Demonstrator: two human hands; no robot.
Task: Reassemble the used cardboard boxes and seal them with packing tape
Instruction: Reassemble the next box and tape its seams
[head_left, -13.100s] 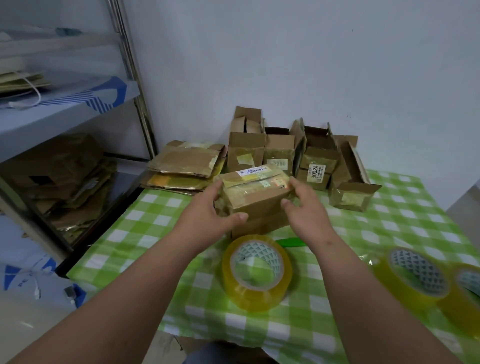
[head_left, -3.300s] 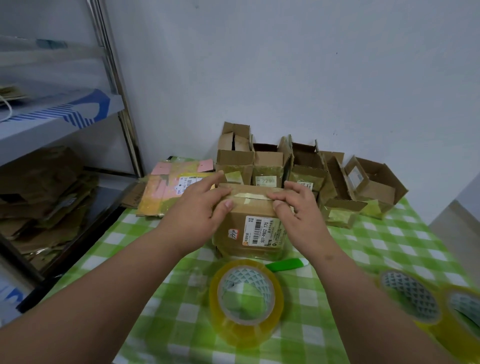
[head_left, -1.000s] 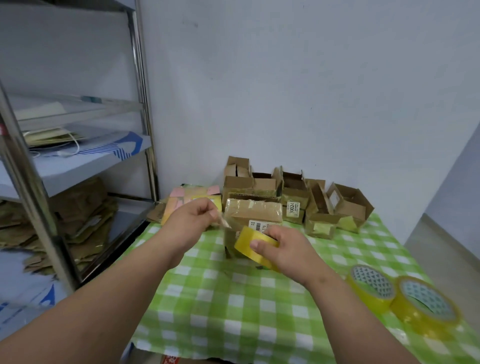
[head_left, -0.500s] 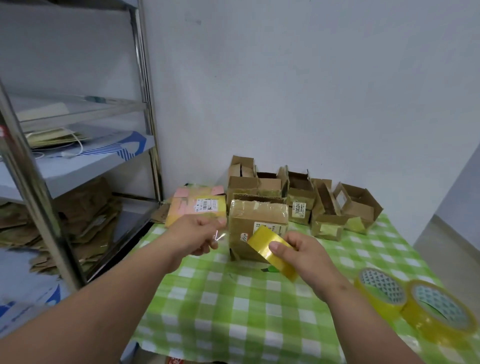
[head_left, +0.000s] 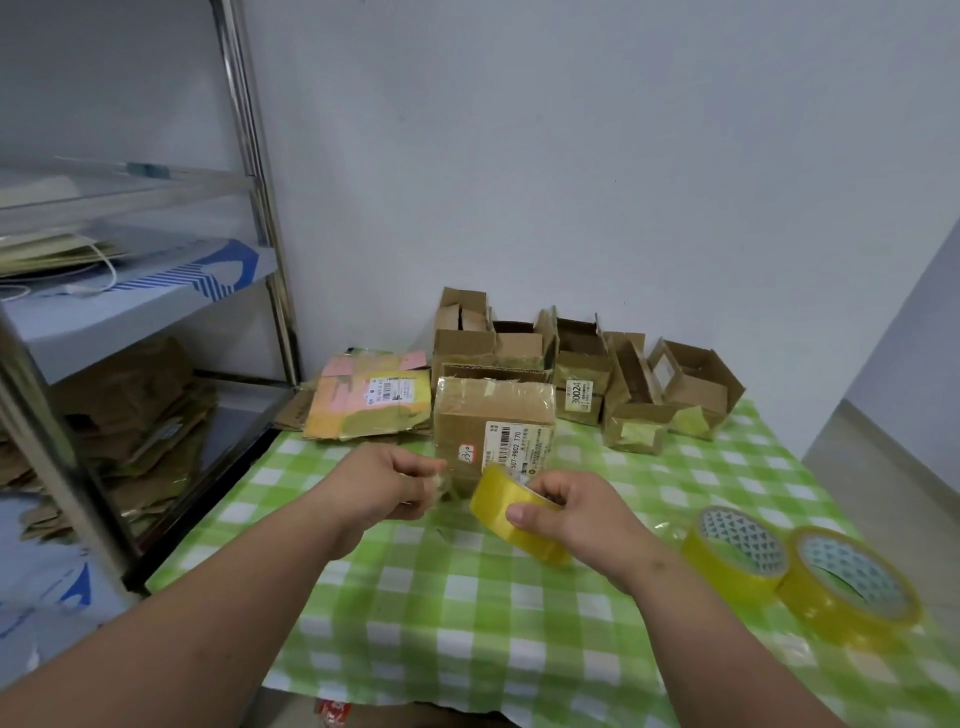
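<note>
A closed brown cardboard box with a barcode label stands on the green checked table. Just in front of it my right hand grips a yellow roll of packing tape, held tilted above the cloth. My left hand is beside the roll at the box's lower left corner and pinches the clear loose end of the tape between its fingertips.
Several opened small boxes stand along the wall behind. Flattened boxes lie stacked at the back left. Two more tape rolls sit at the right. A metal shelf with flattened cardboard stands on the left.
Both hands have dropped lower and closer together in front of the box. The stretch of tape between the roll and my left fingers is shorter than half a second ago.
</note>
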